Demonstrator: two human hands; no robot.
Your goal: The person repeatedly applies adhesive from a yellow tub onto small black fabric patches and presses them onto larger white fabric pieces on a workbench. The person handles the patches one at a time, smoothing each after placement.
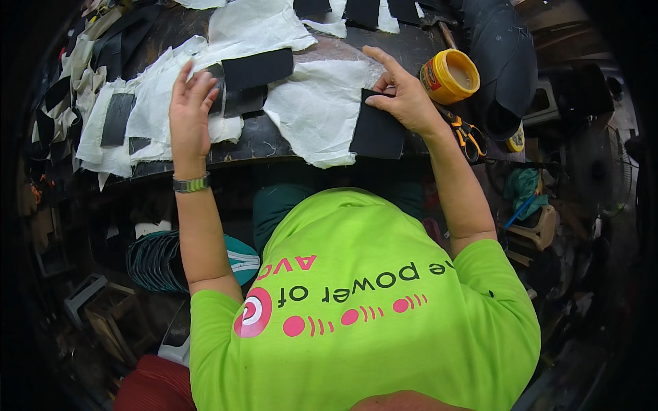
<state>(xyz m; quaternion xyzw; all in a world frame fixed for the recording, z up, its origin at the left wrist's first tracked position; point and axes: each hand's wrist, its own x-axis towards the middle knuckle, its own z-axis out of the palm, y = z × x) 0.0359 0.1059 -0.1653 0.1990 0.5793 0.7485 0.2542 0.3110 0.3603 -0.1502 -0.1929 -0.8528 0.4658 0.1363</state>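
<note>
My right hand pinches the upper edge of a black rectangular piece of material that lies over a white cloth piece near the table's front edge. My left hand is flat, fingers apart, resting on white cloth at the left, next to two black patches laid on the cloth. A metal watch is on my left wrist.
A yellow open tub of paste stands right of my right hand, with orange-handled scissors below it. More white cloth and black pieces cover the dark worktable. A dark curved object sits far right. Clutter lies under the table.
</note>
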